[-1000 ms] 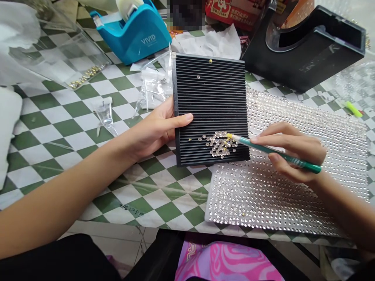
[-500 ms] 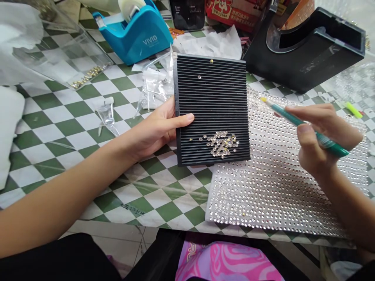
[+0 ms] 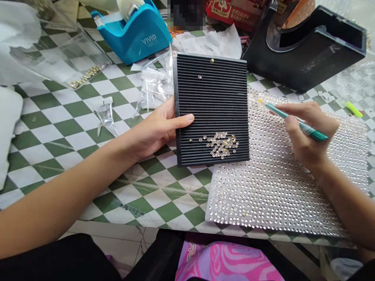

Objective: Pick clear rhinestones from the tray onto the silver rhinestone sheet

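My left hand (image 3: 158, 130) grips the left edge of a black ridged rhinestone sorting tray (image 3: 212, 105), its thumb lying on the ridges. Near the tray's lower edge lies a loose cluster of clear and gold rhinestones (image 3: 221, 145), and a few single stones sit apart. My right hand (image 3: 307, 130) holds a green pick-up pencil (image 3: 295, 122) with a yellow tip. That tip is over the top edge of a large clear rhinestone sheet (image 3: 281, 187), right of the tray. I cannot tell whether it touches the sheet.
A blue VIVID tape dispenser (image 3: 131, 35) and a black plastic holder (image 3: 304, 47) stand behind the tray. Crumpled white paper and small plastic bags lie between them. A clear bag with gold studs (image 3: 86, 76) rests on the green-and-white checked tablecloth (image 3: 88, 183).
My right hand has moved right and away from the stone cluster, carrying the pencil over the sheet. My left hand and the tray have barely moved.
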`<action>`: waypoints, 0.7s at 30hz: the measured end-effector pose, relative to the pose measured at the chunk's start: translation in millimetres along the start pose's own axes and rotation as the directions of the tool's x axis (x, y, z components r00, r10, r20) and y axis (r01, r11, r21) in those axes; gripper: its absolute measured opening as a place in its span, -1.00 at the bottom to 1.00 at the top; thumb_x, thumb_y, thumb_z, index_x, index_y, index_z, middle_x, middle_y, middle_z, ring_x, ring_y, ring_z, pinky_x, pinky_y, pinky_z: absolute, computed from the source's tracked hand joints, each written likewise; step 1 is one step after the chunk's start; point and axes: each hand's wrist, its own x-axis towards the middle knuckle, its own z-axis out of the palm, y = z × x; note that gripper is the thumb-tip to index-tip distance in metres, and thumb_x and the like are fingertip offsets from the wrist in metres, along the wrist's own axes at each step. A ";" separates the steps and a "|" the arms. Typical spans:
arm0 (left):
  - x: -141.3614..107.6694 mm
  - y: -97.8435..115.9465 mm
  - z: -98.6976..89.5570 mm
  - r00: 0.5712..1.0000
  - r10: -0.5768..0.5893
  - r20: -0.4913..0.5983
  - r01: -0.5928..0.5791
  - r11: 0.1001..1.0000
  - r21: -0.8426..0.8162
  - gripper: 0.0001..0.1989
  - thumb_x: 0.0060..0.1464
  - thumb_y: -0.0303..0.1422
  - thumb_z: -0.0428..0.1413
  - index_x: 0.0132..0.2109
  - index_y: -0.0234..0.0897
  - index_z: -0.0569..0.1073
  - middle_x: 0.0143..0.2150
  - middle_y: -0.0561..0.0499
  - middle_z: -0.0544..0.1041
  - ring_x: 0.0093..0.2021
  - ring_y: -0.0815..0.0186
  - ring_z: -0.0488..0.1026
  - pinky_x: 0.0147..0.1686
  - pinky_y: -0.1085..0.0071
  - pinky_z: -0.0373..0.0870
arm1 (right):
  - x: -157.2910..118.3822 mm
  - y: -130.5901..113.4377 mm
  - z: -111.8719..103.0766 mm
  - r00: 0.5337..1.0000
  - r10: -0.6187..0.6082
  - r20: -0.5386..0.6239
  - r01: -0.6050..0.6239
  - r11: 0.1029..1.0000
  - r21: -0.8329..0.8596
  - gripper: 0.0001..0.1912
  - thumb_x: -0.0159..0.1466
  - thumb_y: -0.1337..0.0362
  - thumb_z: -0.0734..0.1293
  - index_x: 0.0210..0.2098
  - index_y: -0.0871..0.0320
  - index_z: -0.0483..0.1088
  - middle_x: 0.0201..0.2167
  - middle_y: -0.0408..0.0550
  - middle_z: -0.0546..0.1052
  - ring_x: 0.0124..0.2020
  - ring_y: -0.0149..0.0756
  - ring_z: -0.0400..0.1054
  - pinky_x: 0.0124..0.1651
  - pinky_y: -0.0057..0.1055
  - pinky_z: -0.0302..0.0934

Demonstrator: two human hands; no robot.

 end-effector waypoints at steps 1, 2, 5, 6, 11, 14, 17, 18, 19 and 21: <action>0.2 -0.3 -0.2 1.000 0.003 0.004 -0.003 1.000 0.000 -0.38 0.12 -0.33 0.37 0.31 -0.11 0.44 0.37 -0.04 0.52 0.42 -0.17 0.38 0.22 0.08 0.58 | 0.2 0.0 0.3 1.000 0.003 0.003 -0.003 1.000 -0.006 -0.74 0.28 0.31 0.37 -0.13 0.07 0.70 -0.22 -0.04 0.74 -0.20 -0.13 0.58 -0.09 -0.14 0.39; 0.3 -0.6 -0.4 1.000 0.004 0.009 -0.004 1.000 -0.001 -0.38 0.13 -0.33 0.37 0.32 -0.11 0.44 0.37 -0.04 0.52 0.42 -0.17 0.38 0.23 0.07 0.58 | 0.5 -0.3 0.5 1.000 0.002 -0.001 -0.002 1.000 -0.009 -0.74 0.27 0.31 0.37 -0.14 0.07 0.71 -0.23 -0.05 0.74 -0.21 -0.14 0.58 -0.10 -0.15 0.39; 0.3 -0.7 -0.5 1.000 -0.001 0.012 0.001 1.000 -0.003 -0.37 0.12 -0.34 0.37 0.32 -0.12 0.44 0.36 -0.05 0.53 0.42 -0.19 0.38 0.23 0.04 0.57 | 1.9 -3.1 0.1 0.999 -0.022 -0.042 0.023 1.000 0.003 -0.72 0.26 0.32 0.37 -0.13 0.08 0.71 -0.24 -0.04 0.74 -0.24 -0.14 0.57 -0.14 -0.15 0.38; 0.1 -0.5 -0.4 1.000 -0.004 0.008 0.004 1.000 -0.002 -0.38 0.13 -0.34 0.36 0.32 -0.12 0.44 0.36 -0.06 0.53 0.42 -0.20 0.38 0.24 0.03 0.57 | 2.4 -5.3 -0.8 0.997 -0.037 -0.063 0.038 0.999 0.014 -0.71 0.26 0.32 0.36 -0.12 0.07 0.71 -0.25 -0.04 0.73 -0.26 -0.15 0.55 -0.15 -0.15 0.36; -0.2 -0.4 -0.5 1.000 0.002 0.005 -0.001 1.000 -0.009 -0.40 0.12 -0.33 0.37 0.30 -0.09 0.48 0.35 -0.05 0.54 0.41 -0.22 0.39 0.23 -0.01 0.57 | 2.6 -26.9 -9.2 0.987 -0.150 0.050 0.141 0.979 0.145 -0.61 0.24 0.36 0.35 -0.02 -0.07 0.69 -0.30 -0.12 0.68 -0.35 -0.22 0.49 -0.31 -0.23 0.31; 0.3 -1.0 -0.8 1.000 -0.002 0.002 0.002 1.000 0.004 -0.41 0.15 -0.29 0.37 0.30 -0.05 0.47 0.33 -0.03 0.56 0.41 -0.22 0.39 0.24 -0.01 0.57 | 0.8 -38.9 -11.1 0.932 -0.270 0.240 0.210 0.946 0.248 -0.46 0.25 0.43 0.34 0.16 -0.11 0.60 -0.25 -0.11 0.66 -0.30 -0.22 0.52 -0.38 -0.29 0.35; 0.7 -1.0 -0.4 1.000 0.005 0.000 -0.005 1.000 -0.001 -0.40 0.15 -0.29 0.37 0.31 -0.05 0.46 0.32 -0.03 0.57 0.41 -0.21 0.39 0.24 0.00 0.57 | -0.9 -42.7 -8.6 0.891 -0.353 0.284 0.260 0.912 0.318 -0.39 0.26 0.47 0.35 0.24 -0.11 0.54 -0.23 -0.11 0.66 -0.23 -0.20 0.55 -0.34 -0.31 0.44; 0.7 -0.9 -0.1 1.000 0.006 0.003 -0.006 1.000 -0.005 -0.39 0.15 -0.29 0.37 0.32 -0.05 0.46 0.32 -0.04 0.57 0.41 -0.20 0.40 0.24 0.01 0.57 | -1.2 -42.5 -7.6 0.886 -0.360 0.291 0.264 0.909 0.321 -0.40 0.27 0.47 0.35 0.24 -0.11 0.54 -0.23 -0.11 0.67 -0.22 -0.20 0.56 -0.32 -0.31 0.45; 0.7 -0.6 0.1 1.000 0.005 0.007 -0.005 1.000 -0.006 -0.37 0.14 -0.30 0.38 0.33 -0.05 0.45 0.33 -0.04 0.57 0.40 -0.20 0.40 0.24 0.02 0.57 | -1.5 -41.9 -6.8 0.884 -0.354 0.306 0.257 0.914 0.315 -0.41 0.29 0.47 0.35 0.24 -0.12 0.54 -0.23 -0.11 0.67 -0.22 -0.20 0.57 -0.31 -0.31 0.47; 0.5 -0.1 0.3 1.000 0.001 0.013 -0.001 1.000 -0.003 -0.34 0.14 -0.31 0.37 0.35 -0.06 0.43 0.34 -0.05 0.56 0.40 -0.20 0.40 0.25 0.02 0.57 | -1.9 -40.3 -6.0 0.879 -0.337 0.337 0.237 0.923 0.304 -0.44 0.31 0.46 0.35 0.23 -0.13 0.54 -0.21 -0.10 0.67 -0.21 -0.21 0.57 -0.28 -0.32 0.49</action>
